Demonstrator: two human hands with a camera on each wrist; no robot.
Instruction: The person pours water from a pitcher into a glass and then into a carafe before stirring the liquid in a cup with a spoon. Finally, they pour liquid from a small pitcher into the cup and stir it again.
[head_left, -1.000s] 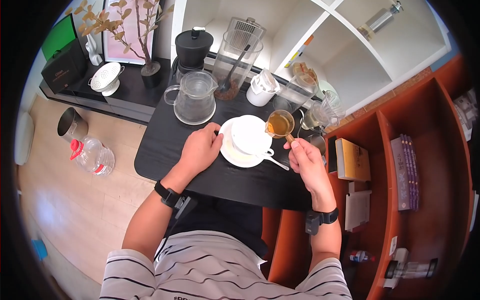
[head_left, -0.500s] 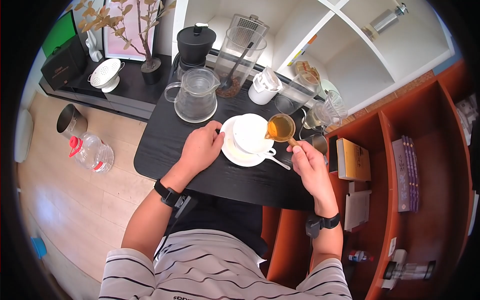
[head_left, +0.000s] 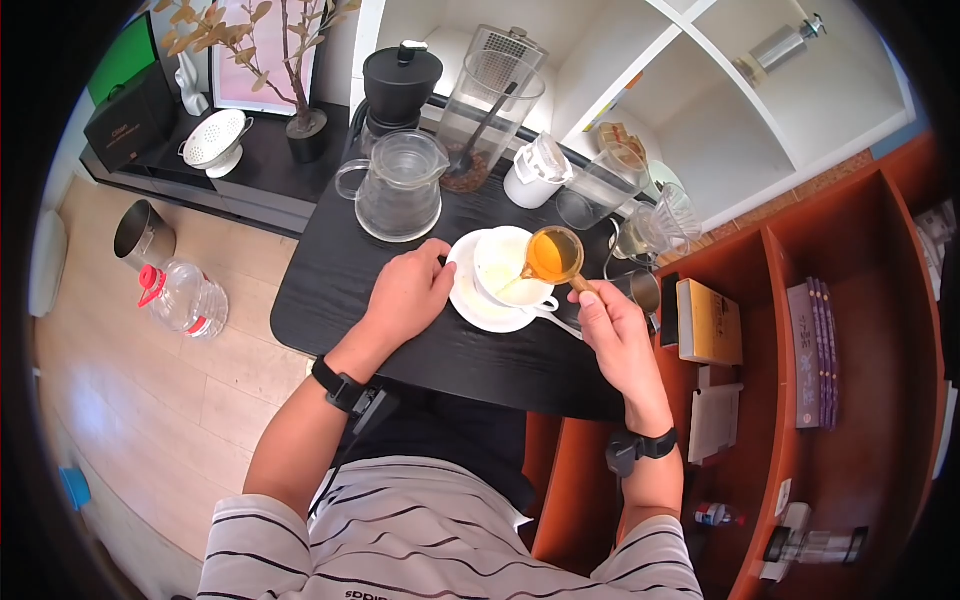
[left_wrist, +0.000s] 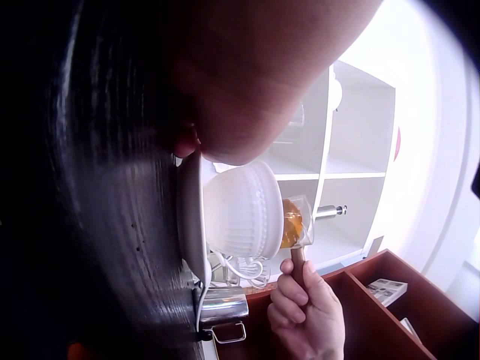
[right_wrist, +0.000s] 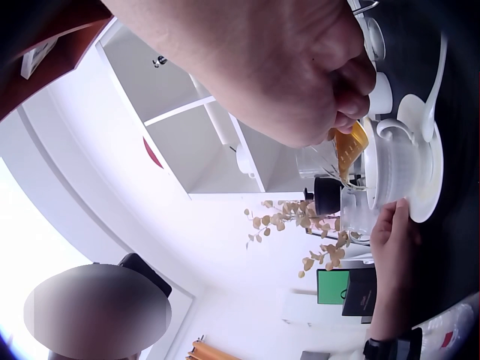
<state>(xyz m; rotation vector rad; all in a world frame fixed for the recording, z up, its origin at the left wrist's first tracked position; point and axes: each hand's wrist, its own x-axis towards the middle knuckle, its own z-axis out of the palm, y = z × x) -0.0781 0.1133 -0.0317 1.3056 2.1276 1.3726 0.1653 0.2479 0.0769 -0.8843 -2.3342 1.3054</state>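
Note:
My right hand (head_left: pixel 615 325) grips the wooden handle of a small glass pitcher (head_left: pixel 553 255) with amber liquid in it. The pitcher tilts over the white cup (left_wrist: pixel 244 210), spout toward its inside, and a thin pale streak runs down from the spout into the cup. Under the cup lies a white saucer (head_left: pixel 466 300), with a white spoon (right_wrist: pixel 436 97) resting along it beside the cup handle. At the saucer's left rim, my left hand (head_left: pixel 408 290) pinches the edge between thumb and fingers; part of that hold is hidden in the left wrist view.
Behind the cup stand a glass carafe (head_left: pixel 402 195), a black-lidded grinder (head_left: pixel 400 85), a tall clear container (head_left: pixel 485 130) and a white mug with a drip bag (head_left: pixel 538 172). A metal cup (head_left: pixel 640 290) is near my right hand. Brown shelves (head_left: pixel 770 300) border the black table (head_left: pixel 420 350).
My right hand has tilted the pitcher further and brought it left over the cup; a streak of liquid now shows below its spout. The left hand stays at the saucer.

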